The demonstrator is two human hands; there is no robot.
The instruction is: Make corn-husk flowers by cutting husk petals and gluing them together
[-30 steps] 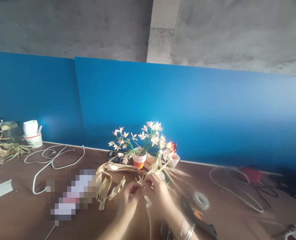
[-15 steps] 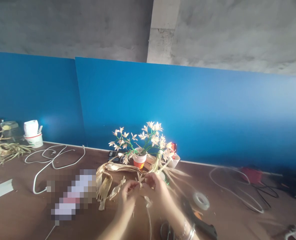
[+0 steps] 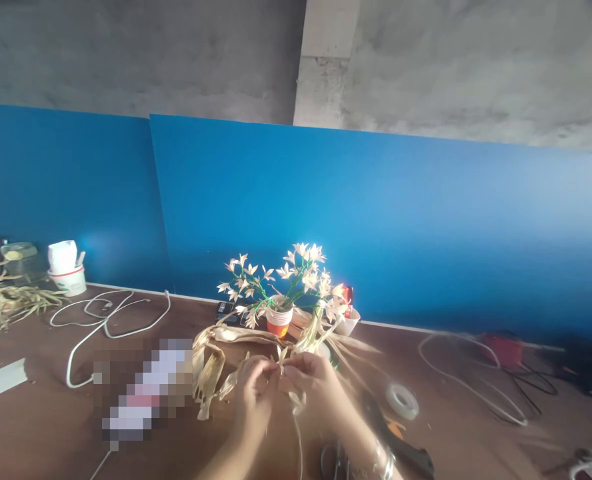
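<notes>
Between my two hands, low in the middle of the view, stands a small pale corn-husk flower. My left hand pinches its lower end, fingers curled together. From the right, my right hand closes thumb and fingertips at the flower's base; a bracelet circles that wrist. Just beyond them a stack of paper cups holds several finished husk flowers on green stems. Dried corn husks lie left of and behind my hands. A white strip with a thread hangs or lies beneath my right hand.
A roll of clear tape lies right of my right arm, near a dark tool. White cables and a blurred-out object are at left. A white tub and more husks stand farther left. A blue partition bounds the back.
My right hand has come down and left, its fingertips now meeting the flower's base. My left hand has shifted slightly, still pinching.
</notes>
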